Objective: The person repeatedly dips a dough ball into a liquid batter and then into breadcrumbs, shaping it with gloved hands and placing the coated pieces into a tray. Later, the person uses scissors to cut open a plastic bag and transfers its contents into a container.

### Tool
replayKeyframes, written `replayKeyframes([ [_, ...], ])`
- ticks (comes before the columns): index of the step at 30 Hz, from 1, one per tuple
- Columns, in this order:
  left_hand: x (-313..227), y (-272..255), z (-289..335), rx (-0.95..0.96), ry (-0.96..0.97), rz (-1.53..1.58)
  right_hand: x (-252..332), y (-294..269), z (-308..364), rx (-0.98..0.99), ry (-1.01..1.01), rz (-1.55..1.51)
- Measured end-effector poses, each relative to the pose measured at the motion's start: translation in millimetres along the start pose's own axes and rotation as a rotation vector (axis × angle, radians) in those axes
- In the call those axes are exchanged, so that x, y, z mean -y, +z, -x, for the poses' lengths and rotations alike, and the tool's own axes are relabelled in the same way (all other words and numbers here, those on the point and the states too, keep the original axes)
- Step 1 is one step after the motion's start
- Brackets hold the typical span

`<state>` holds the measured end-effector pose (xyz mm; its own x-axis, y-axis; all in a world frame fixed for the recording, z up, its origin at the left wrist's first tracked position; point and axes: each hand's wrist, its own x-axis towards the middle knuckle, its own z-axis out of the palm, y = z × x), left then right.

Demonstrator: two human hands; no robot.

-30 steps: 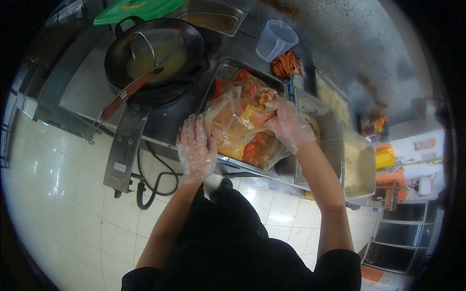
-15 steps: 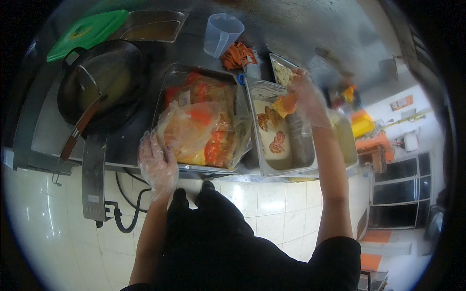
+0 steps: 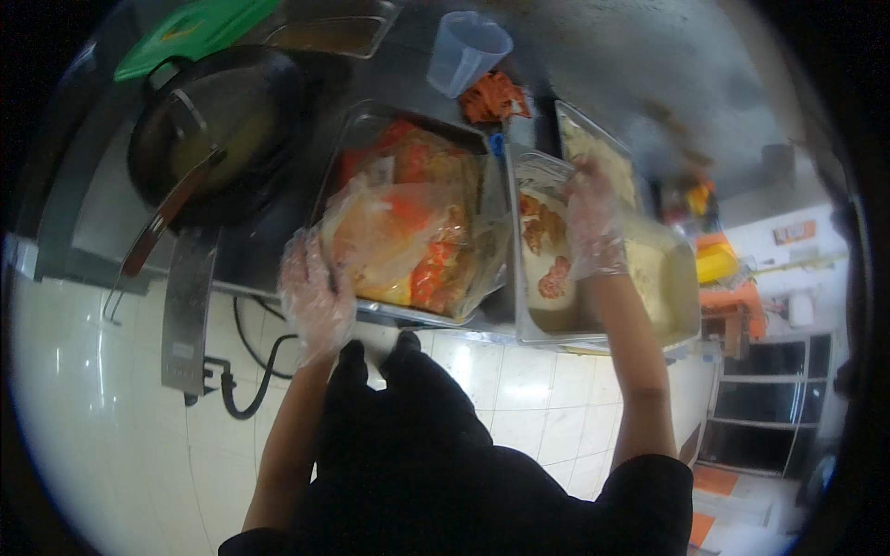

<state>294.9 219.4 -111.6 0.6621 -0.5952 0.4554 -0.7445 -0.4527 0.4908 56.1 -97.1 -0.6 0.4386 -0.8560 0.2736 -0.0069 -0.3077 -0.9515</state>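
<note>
In a clear plastic glove, my left hand (image 3: 317, 295) lies at the near left corner of a metal tray (image 3: 399, 313), fingers stretched out beside the bags. Clear and orange plastic bags (image 3: 394, 227) of food fill that tray. My right hand (image 3: 595, 221), gloved too, hangs over the right side of a deep metal pan (image 3: 521, 315). Its fingertips are blurred, and I cannot make out anything in them. Pale batter (image 3: 540, 264) covers the pan's floor, with several pieces of raw meat (image 3: 554, 278) lying in it.
A black wok (image 3: 148, 176) with a wooden-handled utensil (image 3: 167, 208) stands left. Behind are a green lid (image 3: 199, 37), a clear jug (image 3: 466, 54) and an orange cloth (image 3: 496, 97). Metal containers of pale, crumbly coating (image 3: 663, 278) adjoin the pan on the right.
My right hand has come lower over the pan. The orange-yellow piece it held is no longer visible in its fingers. The view has shifted, and my left hand stays by the tray.
</note>
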Motion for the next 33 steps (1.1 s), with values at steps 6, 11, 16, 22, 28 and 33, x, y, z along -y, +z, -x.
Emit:
replayKeyframes([
  [6, 7, 2, 4, -0.011, -0.004, 0.015, 56, 121, 0, 0.745, 0.054, 0.237],
  [11, 9, 0, 7, 0.005, -0.05, 0.111, 61, 201, 20, 1.117, 0.09, 0.992],
  [16, 9, -1, 8, 0.011, -0.074, 0.104, 31, 223, 41, 1.091, -0.108, 1.268],
  [22, 10, -4, 7, 0.03, -0.072, 0.087, 4, 224, 51, 1.104, -0.226, 1.198],
  [28, 10, -4, 6, 0.023, -0.06, 0.108, 41, 219, 26, 1.198, -0.184, 1.112],
  [33, 9, -4, 7, 0.033, -0.077, 0.116, 52, 211, 46, 1.342, 0.005, 1.339],
])
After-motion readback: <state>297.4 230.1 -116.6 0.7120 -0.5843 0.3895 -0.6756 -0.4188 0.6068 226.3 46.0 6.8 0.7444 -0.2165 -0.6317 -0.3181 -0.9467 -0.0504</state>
